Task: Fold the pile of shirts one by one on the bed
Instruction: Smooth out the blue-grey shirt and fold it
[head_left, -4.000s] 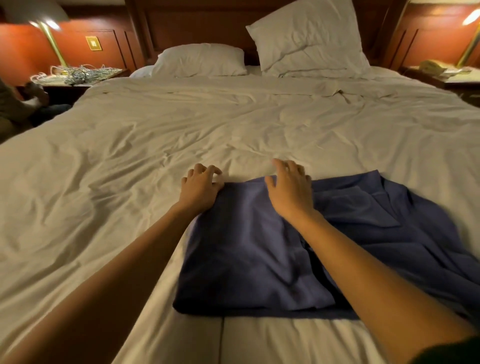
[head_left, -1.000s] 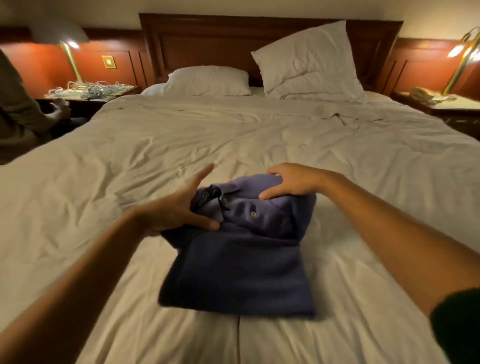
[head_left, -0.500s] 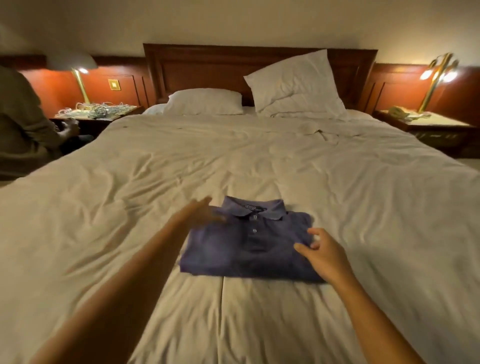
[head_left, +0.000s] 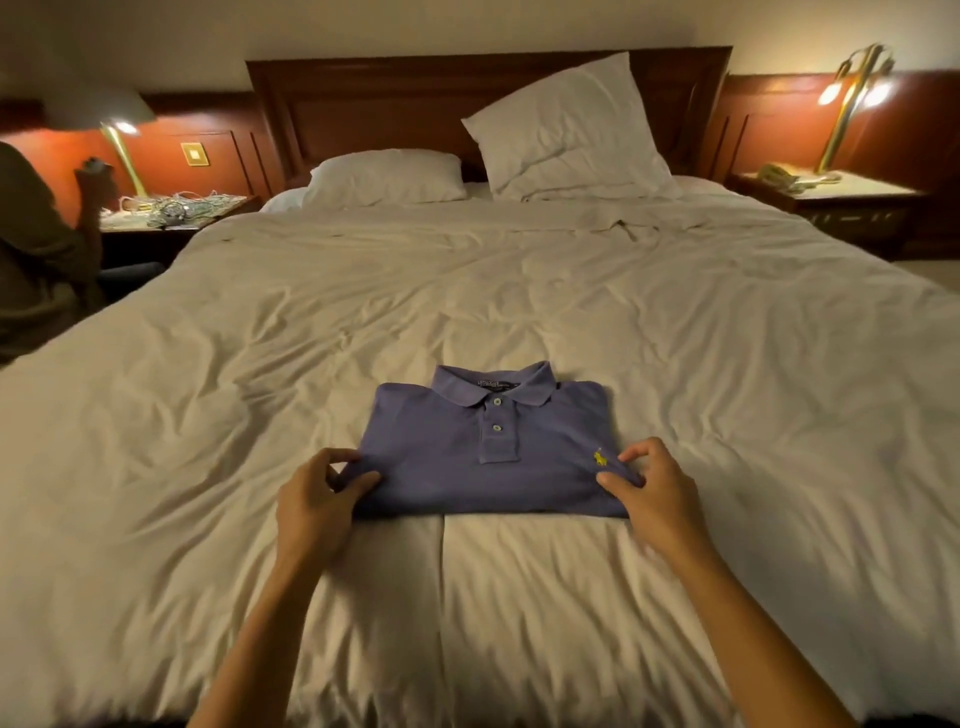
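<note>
Now left hand (head_left: 317, 499) and right hand (head_left: 652, 486) each pinch near corners of folded blue polo shirt (head_left: 488, 447) on bed (head_left: 675, 338).

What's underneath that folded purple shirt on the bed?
The folded shirt lies flat on the white duvet, which shows all round it. The patch directly beneath is covered. The left hand and right hand pinch its near corners.

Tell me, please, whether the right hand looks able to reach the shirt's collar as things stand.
Probably yes: the right hand pinches a near corner of the folded shirt, and only bare fabric lies between it and the collar.
</note>
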